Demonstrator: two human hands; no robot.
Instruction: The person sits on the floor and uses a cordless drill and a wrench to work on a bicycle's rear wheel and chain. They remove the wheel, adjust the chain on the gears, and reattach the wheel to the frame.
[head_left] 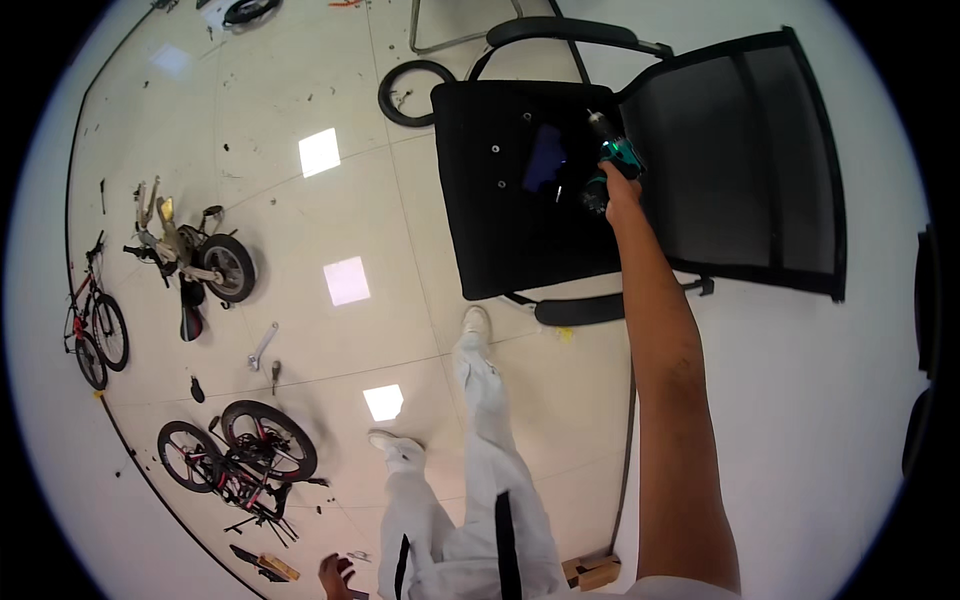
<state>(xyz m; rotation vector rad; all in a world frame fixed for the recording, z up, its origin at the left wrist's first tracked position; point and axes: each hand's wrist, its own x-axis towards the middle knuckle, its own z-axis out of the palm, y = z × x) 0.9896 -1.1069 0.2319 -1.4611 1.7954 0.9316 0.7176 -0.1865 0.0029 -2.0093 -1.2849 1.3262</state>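
Note:
My right hand (621, 192) is closed around the grip of a teal and black cordless drill (622, 156), held over the rear part of a black office chair's seat (470, 240). The drill's front end points away from me. Beside it on the seat lie a dark blue flat rectangular thing (544, 160), a small shiny bit-like piece (559, 193) and several small metal rings (495, 149). Low at the bottom edge, my left hand (334, 576) has its fingers curled about a small dark reddish thing, too small to name.
The chair has a mesh backrest (740, 165) and a near armrest (580, 311). A tyre (383, 95) lies beyond it. Leftward on the tiled floor are a small motorbike (185, 245), a red bicycle (95, 320), a folded bike (240, 455), a wrench (262, 346) and a cardboard box (592, 573).

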